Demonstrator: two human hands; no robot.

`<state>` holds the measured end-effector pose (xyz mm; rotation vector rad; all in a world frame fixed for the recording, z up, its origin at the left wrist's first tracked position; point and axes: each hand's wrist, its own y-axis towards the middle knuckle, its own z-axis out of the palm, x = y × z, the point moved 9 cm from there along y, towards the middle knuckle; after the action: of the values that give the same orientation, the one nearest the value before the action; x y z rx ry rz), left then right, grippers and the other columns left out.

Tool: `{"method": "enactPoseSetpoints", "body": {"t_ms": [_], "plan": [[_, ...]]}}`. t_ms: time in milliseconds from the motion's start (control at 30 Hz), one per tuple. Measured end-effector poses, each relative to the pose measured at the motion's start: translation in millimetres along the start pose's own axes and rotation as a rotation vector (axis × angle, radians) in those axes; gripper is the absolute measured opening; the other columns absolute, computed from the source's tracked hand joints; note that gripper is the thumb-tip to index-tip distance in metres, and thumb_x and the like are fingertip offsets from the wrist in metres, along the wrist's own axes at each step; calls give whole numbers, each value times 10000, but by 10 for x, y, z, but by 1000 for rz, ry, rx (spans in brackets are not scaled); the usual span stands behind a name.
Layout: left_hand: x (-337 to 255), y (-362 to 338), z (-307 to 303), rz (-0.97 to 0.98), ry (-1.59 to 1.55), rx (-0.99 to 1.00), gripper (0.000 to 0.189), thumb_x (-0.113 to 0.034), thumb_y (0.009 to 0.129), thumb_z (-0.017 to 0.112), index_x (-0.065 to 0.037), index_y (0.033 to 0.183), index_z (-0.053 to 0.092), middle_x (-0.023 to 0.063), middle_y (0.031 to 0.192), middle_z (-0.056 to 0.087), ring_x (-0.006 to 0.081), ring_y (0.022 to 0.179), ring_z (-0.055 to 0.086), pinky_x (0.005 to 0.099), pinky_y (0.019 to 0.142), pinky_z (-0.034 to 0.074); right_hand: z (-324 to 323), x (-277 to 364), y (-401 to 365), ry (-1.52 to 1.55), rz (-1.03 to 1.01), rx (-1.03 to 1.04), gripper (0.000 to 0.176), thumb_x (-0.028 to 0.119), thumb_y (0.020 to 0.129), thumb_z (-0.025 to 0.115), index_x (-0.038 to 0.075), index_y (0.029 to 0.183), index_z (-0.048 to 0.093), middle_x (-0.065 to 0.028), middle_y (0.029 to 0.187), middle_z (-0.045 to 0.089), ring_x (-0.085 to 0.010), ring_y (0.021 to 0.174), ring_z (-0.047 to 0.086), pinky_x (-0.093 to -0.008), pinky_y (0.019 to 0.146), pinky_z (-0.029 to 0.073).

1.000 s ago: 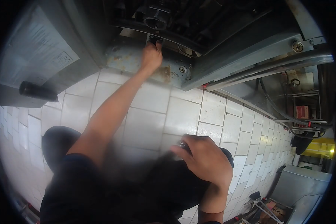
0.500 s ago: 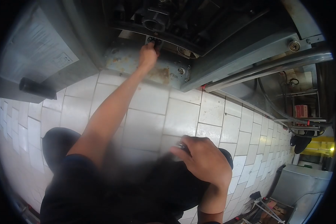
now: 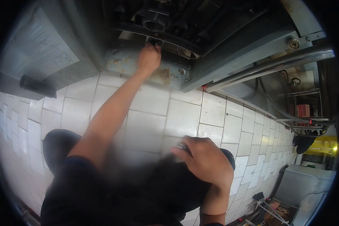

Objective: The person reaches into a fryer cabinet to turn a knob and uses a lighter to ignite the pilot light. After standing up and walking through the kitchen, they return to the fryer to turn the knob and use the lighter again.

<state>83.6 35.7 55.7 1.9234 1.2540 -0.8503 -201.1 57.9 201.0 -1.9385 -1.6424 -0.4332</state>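
Note:
My left hand [image 3: 149,59] reaches into the open lower part of a metal appliance, its fingers closed on a small black knob [image 3: 154,41]. The fingers hide most of that knob. Just above it, a threaded pipe end [image 3: 153,25] opens downward. Below the knob runs a stained, rusty metal base panel [image 3: 139,71]. Close to my knees, my right hand [image 3: 211,162] is curled around a small dark, shiny object [image 3: 182,146]. Most of this object is covered by the fingers, so its kind cannot be made out.
An open door [image 3: 37,52] with a printed label and a black handle stands at the left. A shiny metal bar [image 3: 271,69] runs to the right. White tiles [image 3: 147,100] cover the floor. Farther right are a red box [image 3: 303,110] and a grey metal cabinet [image 3: 305,188].
My left hand has shifted very slightly at the knob. My right hand keeps its place and its grip. The view has moved a little.

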Motion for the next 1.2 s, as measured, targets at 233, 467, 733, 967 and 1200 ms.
{"method": "enactPoseSetpoints", "body": {"t_ms": [233, 467, 733, 967, 1200], "plan": [[17, 3, 37, -10, 18, 30, 361, -280, 869, 356, 69, 868, 453, 345, 797, 542, 481, 824, 521, 514, 731, 412, -8, 35, -13, -7, -5, 25, 278, 252, 820, 541, -20, 764, 536, -203, 658, 551, -383, 654, 535, -411, 585, 418], [296, 221, 317, 256, 12, -135, 292, -239, 858, 371, 19, 795, 492, 241, 641, 552, 393, 608, 557, 462, 539, 439, 14, 7, -18, -6, -13, 7, 270, 245, 817, 545, -19, 760, 540, -203, 638, 548, -377, 637, 536, -408, 572, 417], [408, 6, 568, -565, -1081, 299, 330, -322, 877, 301, -53, 743, 435, 62, 556, 463, 122, 424, 405, 259, 376, 317, 8, -5, -23, 4, -4, -5, 262, 242, 818, 542, -13, 761, 544, -197, 625, 546, -375, 631, 536, -405, 573, 418], [387, -201, 547, -573, -1065, 208, 366, -373, 874, 330, -50, 745, 446, 42, 523, 427, 118, 408, 365, 259, 374, 275, -35, 54, -32, -42, -12, -37, 262, 256, 816, 544, 2, 751, 547, -185, 614, 545, -370, 606, 531, -396, 578, 424], [-71, -37, 776, 87, -202, 52, 348, -280, 862, 406, 33, 932, 543, 216, 784, 578, 351, 755, 557, 398, 706, 431, 4, 17, -66, -77, 90, -4, 295, 283, 814, 545, 12, 705, 501, -179, 575, 523, -352, 590, 533, -389, 557, 423]]}}
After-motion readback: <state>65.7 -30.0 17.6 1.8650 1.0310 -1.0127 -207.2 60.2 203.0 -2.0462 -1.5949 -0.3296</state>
